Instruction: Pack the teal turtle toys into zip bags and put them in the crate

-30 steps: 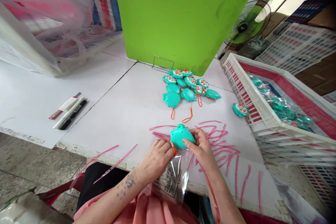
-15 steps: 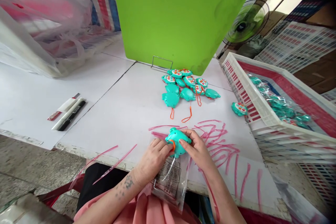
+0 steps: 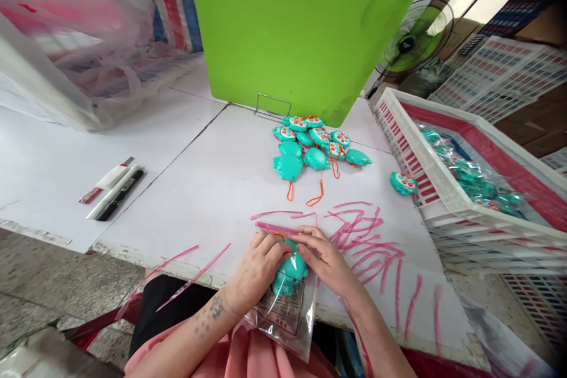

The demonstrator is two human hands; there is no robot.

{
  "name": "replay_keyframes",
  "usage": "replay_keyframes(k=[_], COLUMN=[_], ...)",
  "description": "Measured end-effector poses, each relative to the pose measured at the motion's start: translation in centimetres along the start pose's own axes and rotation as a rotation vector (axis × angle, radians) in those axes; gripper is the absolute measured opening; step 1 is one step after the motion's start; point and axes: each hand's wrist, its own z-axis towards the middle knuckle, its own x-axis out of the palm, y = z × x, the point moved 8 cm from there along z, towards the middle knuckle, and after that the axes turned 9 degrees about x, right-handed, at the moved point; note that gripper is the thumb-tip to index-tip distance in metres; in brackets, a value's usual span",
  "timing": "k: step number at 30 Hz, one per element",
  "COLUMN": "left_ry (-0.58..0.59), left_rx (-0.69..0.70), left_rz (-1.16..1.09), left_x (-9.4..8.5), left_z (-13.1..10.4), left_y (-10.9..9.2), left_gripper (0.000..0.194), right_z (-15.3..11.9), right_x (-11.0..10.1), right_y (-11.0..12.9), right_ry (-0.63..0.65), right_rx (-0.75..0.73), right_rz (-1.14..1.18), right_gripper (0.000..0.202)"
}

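Watching from the left, I see a pen (image 3: 123, 194) well apart from the left hand (image 3: 261, 260), whose curled fingers clamp the bag (image 3: 283, 316). Inside it — between the hands — lies the toy (image 3: 290, 274). The right hand (image 3: 326, 255) touches there, its grip unclear to me. A basket (image 3: 469, 233) stands farther right.

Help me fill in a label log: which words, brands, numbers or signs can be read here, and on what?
None can be read with certainty.
Clear bag: dark printed lines in a frame, too small and blurred.
Black marker: pale lettering, too small.
Fan: a pale mark on the hub, too blurred.
Pink strokes on the table: no readable words.
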Motion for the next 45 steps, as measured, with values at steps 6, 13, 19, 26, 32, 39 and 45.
replay_keyframes(k=[6, 13, 19, 26, 32, 39, 45], left_ry=[0.017, -0.027, 0.072, 0.126, 0.025, -0.246, -0.14], left_rx=[-0.013, -0.09, -0.213, -0.187, -0.118, -0.61, -0.762], left_rz=[0.029, -0.134, -0.351, -0.236, -0.207, -0.634, -0.943], left_x=[0.3, 0.1, 0.8, -0.1, -2.2, -1.8, 0.4], left_z=[0.1, 0.3, 0.0, 0.7, 1.5, -2.2, -2.2], left_y=[0.3, 1.1, 2.1, 1.7, 0.6, 4.7, 4.3], left_gripper=[0.009, 0.011, 0.009, 0.015, 0.013, 0.051, 0.034], right_z=[-1.0, -1.5, -1.2, -1.2, -0.8, -1.4, -1.2], right_x=[-3.5, -0.4, 0.4, -0.1, -0.6, -0.8, -1.4], right_y=[-2.9, -1.9, -1.5, -0.6, 1.0, 1.1, 1.5], right_ry=[-0.198, -0.033, -0.077, -0.253, -0.31, -0.319, -0.364], right_rx=[0.262, 0.227, 0.203, 0.137, 0.085, 0.053, 0.027], right_rz=[-0.084, -0.062, -0.155, -0.076, 0.294, 0.517, 0.439], right_gripper=[0.045, 0.04, 0.04, 0.044, 0.042, 0.035, 0.033])
